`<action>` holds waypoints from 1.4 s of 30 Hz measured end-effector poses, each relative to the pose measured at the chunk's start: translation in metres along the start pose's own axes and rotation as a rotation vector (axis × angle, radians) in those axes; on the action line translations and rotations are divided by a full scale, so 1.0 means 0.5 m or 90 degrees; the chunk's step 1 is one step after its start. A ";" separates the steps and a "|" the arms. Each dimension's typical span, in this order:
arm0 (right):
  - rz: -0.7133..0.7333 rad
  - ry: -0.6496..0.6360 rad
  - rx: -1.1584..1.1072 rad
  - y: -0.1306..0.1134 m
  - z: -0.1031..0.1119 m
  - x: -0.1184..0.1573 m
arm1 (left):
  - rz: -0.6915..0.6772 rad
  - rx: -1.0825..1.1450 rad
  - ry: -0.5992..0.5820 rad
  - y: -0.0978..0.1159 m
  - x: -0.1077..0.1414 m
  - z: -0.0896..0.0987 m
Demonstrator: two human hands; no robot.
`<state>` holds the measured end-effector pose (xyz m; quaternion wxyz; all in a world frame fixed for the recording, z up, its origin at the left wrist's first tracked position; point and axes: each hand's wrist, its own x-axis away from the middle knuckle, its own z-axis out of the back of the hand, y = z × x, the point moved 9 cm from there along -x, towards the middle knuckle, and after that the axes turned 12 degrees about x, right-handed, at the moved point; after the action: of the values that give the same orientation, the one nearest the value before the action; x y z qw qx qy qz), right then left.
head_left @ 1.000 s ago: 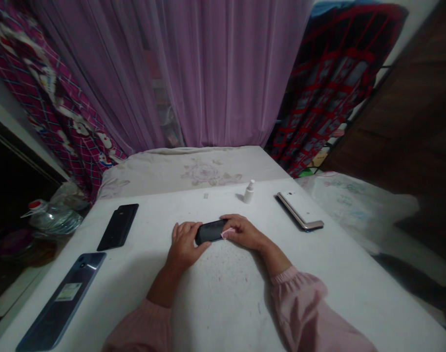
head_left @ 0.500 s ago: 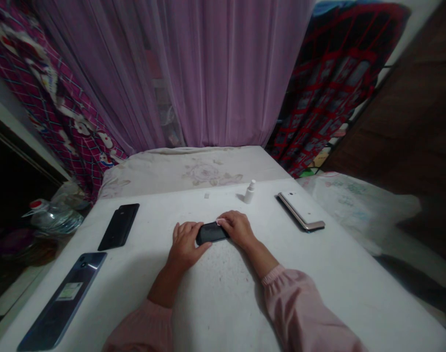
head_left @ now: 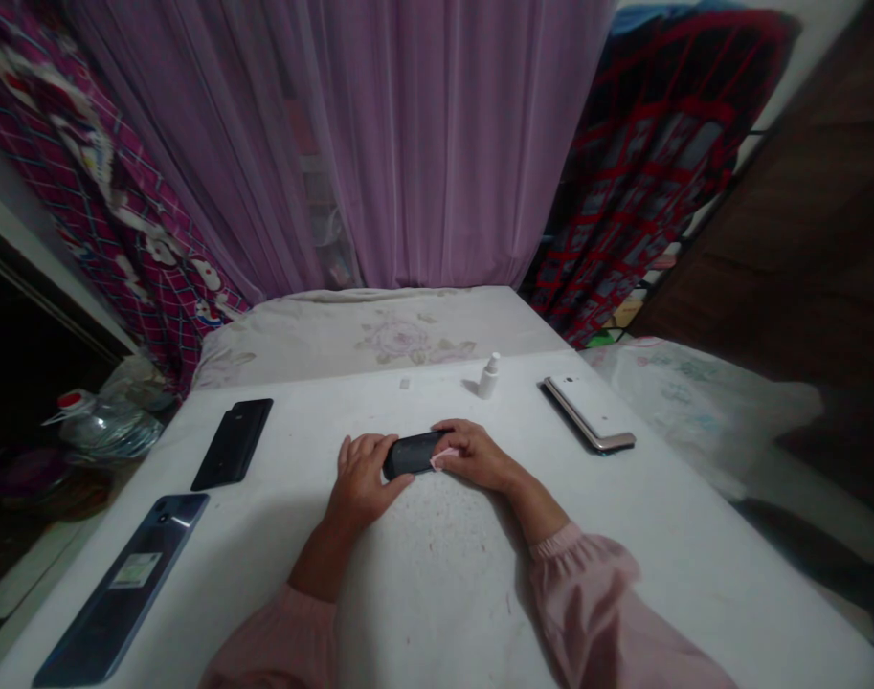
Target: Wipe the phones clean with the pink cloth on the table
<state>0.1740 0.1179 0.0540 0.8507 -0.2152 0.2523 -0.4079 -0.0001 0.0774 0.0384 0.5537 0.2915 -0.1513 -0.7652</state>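
A dark phone (head_left: 414,454) lies crosswise on the white table in front of me. My left hand (head_left: 365,478) grips its left end, thumb along the near edge and fingers at the far side. Pinched in my right hand (head_left: 476,455) is a small pale pink cloth (head_left: 443,457), pressed against the phone's right end near its lower edge. The right fingers cover that end of the phone.
Beyond my hands stand a white spray bottle (head_left: 489,377) and a tiny pale piece (head_left: 405,383). Stacked phones (head_left: 587,411) lie at right. On the left are black phones (head_left: 234,443) and a larger blue-grey phone (head_left: 124,588) bearing a sticker.
My right hand has drawn the cloth from the phone's upper edge down toward its near edge. My left hand and the phone are nearly still.
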 end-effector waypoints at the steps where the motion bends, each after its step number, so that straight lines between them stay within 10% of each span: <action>1: -0.013 0.021 0.015 -0.001 0.001 -0.004 | -0.001 -0.001 0.000 -0.002 0.000 -0.001; 11: -0.207 0.118 0.188 0.007 -0.004 -0.032 | -0.010 -0.017 -0.002 0.001 0.001 -0.001; 20: 0.040 -0.023 -0.021 -0.003 0.001 0.003 | -0.001 -0.022 0.029 0.017 0.002 0.010; 34: -0.113 0.129 0.117 0.011 0.008 -0.029 | -0.003 -0.015 0.007 0.005 0.002 0.001; 42: -0.010 0.047 -0.010 0.018 0.015 -0.010 | -0.006 -0.014 -0.002 -0.008 0.000 -0.007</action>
<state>0.1809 0.1283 0.0560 0.8358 -0.2084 0.2849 -0.4205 -0.0010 0.0789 0.0335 0.5531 0.2849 -0.1424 -0.7698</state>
